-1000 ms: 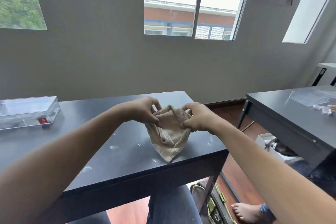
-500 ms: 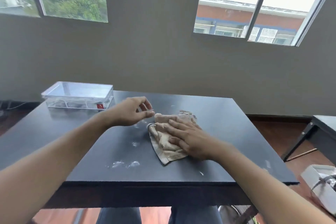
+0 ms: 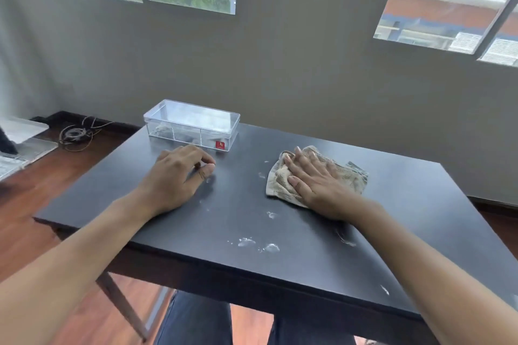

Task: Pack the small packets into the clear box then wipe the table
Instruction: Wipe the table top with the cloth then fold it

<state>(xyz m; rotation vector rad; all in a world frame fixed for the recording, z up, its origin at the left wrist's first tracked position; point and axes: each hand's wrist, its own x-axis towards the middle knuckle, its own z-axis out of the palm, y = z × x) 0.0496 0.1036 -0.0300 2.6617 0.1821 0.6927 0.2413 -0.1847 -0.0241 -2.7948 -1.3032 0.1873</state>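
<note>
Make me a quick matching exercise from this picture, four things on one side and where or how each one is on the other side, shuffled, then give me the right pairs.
Things:
1. clear box
2. cloth
3. left hand
4. white smudges

States:
A. flat under the right hand
B. near the table's front edge
C. closed, at the table's far side
D. resting on the bare tabletop, fingers curled

Pairs: 1-C, 2-A, 3-D, 4-B

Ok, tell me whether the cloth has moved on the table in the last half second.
Yes. The cloth under the right hand has slid right, away from the clear box, leaving the white smears behind.
</note>
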